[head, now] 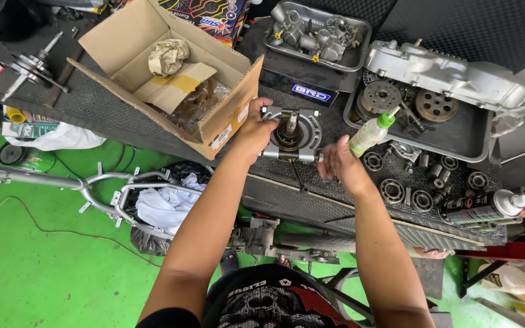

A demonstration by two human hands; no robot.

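A grey metal engine part (293,133) with a central shaft and round bearing seat lies on the dark ribbed bench mat (335,200). My left hand (252,129) grips its left edge. My right hand (339,161) rests at its right edge, fingers curled against the part. A small clear squeeze bottle with a green cap (372,130) stands just beyond my right hand, tilted, and whether my fingers hold it I cannot tell.
An open cardboard box (171,73) with paper and bagged parts sits left of the part. Metal trays hold a carburettor (317,33), clutch parts (408,106) and a casing (445,70). Several bearings (417,182) and a spray can (484,209) lie to the right. A bare frame (92,188) lies on the green floor.
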